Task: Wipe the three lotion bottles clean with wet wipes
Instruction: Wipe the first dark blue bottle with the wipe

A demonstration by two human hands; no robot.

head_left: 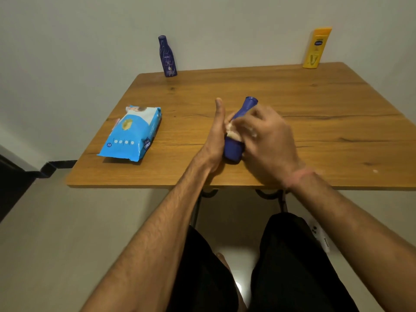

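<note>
A blue lotion bottle leans over the wooden table, cap pointing away from me. My left hand grips its left side with the thumb raised. My right hand presses a white wet wipe against the bottle's middle and hides most of the wipe. A dark blue lotion bottle stands upright at the table's far left edge. A yellow lotion bottle stands at the far right corner against the wall.
A light blue pack of wet wipes lies on the table's left side. Walls close the table in at the back and right. My legs in black trousers show below the front edge.
</note>
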